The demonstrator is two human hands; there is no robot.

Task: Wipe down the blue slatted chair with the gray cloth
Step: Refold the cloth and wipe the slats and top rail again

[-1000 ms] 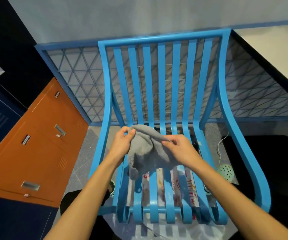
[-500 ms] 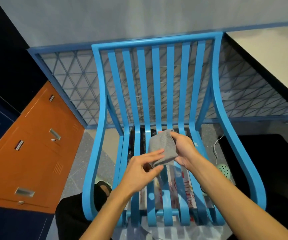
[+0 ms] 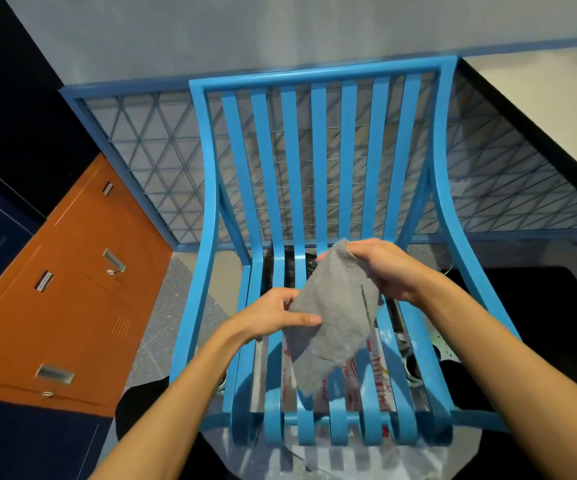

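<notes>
The right hand grips the gray cloth at its top and the left hand pinches its edge, directly above the blue slatted chair seat.

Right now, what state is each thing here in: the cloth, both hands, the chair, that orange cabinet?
gray cloth: lifted over the seat, hanging slack between both hands.
left hand: grips the cloth's lower left edge, thumb across its front.
right hand: pinches the cloth's top corner.
blue slatted chair: upright, nobody seated.
orange cabinet: drawers closed.
plastic bag: lying under the seat, seen through the slats.
</notes>
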